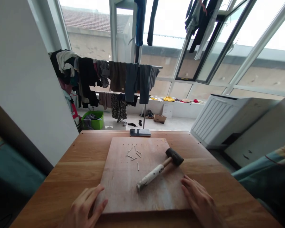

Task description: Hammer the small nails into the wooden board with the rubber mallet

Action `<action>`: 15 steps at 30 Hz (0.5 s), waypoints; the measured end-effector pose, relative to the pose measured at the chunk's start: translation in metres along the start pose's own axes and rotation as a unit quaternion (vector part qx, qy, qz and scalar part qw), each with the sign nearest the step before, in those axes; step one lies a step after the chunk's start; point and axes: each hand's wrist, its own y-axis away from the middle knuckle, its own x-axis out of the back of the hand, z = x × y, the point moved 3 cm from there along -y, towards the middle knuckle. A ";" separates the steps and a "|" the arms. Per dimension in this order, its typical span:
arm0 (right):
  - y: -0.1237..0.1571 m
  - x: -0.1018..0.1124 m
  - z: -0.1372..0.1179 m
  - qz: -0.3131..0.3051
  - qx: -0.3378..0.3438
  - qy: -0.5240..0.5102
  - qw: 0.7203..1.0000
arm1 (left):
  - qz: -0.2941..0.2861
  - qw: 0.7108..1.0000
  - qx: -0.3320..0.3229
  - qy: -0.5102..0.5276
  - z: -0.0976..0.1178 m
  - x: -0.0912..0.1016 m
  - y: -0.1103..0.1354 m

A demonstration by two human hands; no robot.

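A square wooden board (123,186) lies on the table in front of me. My left hand (85,202) touches its left front edge, thumb and fingers apart, gripping nothing. At the board's right edge rests my right hand (199,198), its fingers extended along the side. A mallet with a black head (174,156) and a white-wrapped handle (152,176) lies diagonally across the board, its head at the right edge. Several loose nails are scattered on the upper middle of the board, one nail (138,166) lying apart, nearer me. Neither hand touches the mallet or nails.
A phone (140,132) lies at the far edge of the wooden table (68,172). Beyond stand a clothes-laden drying rack (154,67) and a green basket (99,118). A white ribbed appliance (211,118) is at right, and a white wall (26,79) at left.
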 end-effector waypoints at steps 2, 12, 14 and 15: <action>-0.001 0.006 0.010 0.005 -0.016 0.006 1.000 | -0.019 1.000 -0.011 0.003 0.009 -0.007 -0.010; -0.060 -0.009 -0.026 -0.079 -0.090 -0.032 0.992 | -0.071 0.996 -0.059 0.001 0.036 -0.045 -0.123; -0.070 -0.018 -0.034 -0.090 -0.031 -0.019 0.995 | -0.054 0.995 -0.073 -0.033 0.035 -0.070 -0.148; -0.074 -0.022 -0.037 -0.078 0.011 -0.017 0.997 | -0.063 0.994 -0.073 -0.054 0.033 -0.084 -0.156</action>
